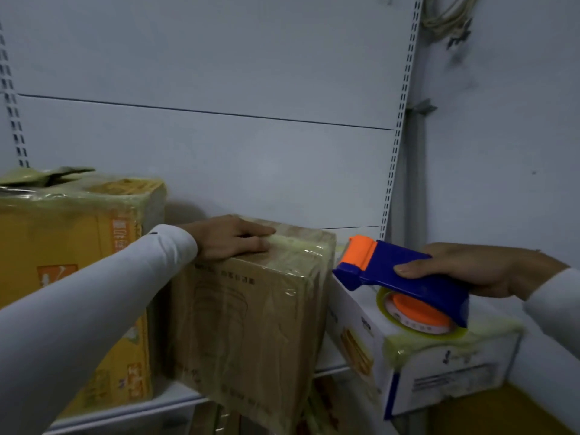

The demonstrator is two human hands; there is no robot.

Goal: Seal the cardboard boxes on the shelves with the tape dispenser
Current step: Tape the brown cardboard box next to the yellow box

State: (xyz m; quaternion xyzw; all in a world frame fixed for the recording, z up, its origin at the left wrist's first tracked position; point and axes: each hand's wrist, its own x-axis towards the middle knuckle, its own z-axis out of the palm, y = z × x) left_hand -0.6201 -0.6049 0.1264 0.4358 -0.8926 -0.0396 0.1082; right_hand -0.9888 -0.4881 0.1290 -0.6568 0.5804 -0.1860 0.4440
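A brown cardboard box [251,315] wrapped in shiny clear tape stands in the middle of the shelf. My left hand [232,238] lies flat on its top, fingers pressed on a strip of tape near the back edge. My right hand [483,270] grips a blue tape dispenser [408,279] with an orange roller and orange hub. The dispenser hovers just above a white box [439,365] on the right, whose top edges carry yellowish tape. Its roller end points toward the brown box's right side.
A taller yellow box [72,262] with tape over its top stands at the left. The white shelf edge [175,403] runs below the boxes, with more boxes underneath. A slotted upright [395,142] and the grey wall close off the right side.
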